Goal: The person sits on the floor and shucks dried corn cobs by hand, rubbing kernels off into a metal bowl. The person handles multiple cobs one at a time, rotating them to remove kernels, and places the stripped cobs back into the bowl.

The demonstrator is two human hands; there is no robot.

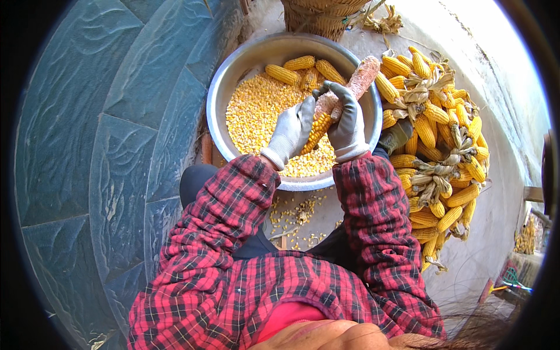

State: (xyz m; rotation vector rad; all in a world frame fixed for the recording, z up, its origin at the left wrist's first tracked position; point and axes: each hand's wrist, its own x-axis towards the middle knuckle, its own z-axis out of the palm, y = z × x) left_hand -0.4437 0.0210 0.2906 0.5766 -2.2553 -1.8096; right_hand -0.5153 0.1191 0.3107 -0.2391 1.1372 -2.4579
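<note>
Over a wide metal basin (217, 131), my gloved left hand (292, 130) grips an ear of corn (318, 131) that has yellow kernels on its lower part. Its upper part is hidden behind my fingers. A bare, reddish corncob (364, 78) slants up to the right from my gloved right hand (348, 120), whose fingers curl around it, against the ear. Loose yellow kernels (251, 118) lie in the basin. Several whole ears (282, 75) rest at its far side.
A large heap of corn ears (435, 113) tied by their husks lies right of the basin, beside my shoe (396, 134). Blue-grey slabs (127, 175) are on the left. A woven container (321, 17) stands beyond the basin. Scattered kernels (302, 214) lie on the floor near me.
</note>
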